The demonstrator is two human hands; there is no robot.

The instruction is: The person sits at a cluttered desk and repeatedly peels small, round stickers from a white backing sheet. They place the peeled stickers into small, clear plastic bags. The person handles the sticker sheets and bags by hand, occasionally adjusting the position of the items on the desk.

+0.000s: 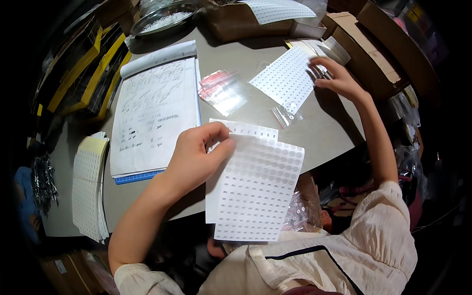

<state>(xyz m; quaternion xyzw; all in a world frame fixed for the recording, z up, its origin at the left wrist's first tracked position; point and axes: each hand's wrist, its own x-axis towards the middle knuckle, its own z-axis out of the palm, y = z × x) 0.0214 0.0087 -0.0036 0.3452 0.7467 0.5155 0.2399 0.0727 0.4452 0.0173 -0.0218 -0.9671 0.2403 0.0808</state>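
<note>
My left hand (199, 157) pinches a sheet of small round stickers (255, 196) at its upper left corner. Its upper rows are blank circles, while the lower rows bear small printed marks. Behind it, in the same grip, another sticker sheet (265, 132) peeks out at the top and left. At the far right my right hand (339, 81) has its fingers curved and apart over the edge of a third sticker sheet (282, 73) lying on the table. Beside that sheet lies a small clear bag of white rings (286, 115).
Clear zip bags with red strips (223, 91) lie mid-table. A handwritten pad (152, 118) rests at left, near a stack of sticker sheets (88, 187). A metal bowl of white pieces (164, 22) stands at the back. Cardboard boxes (368, 44) border the right side.
</note>
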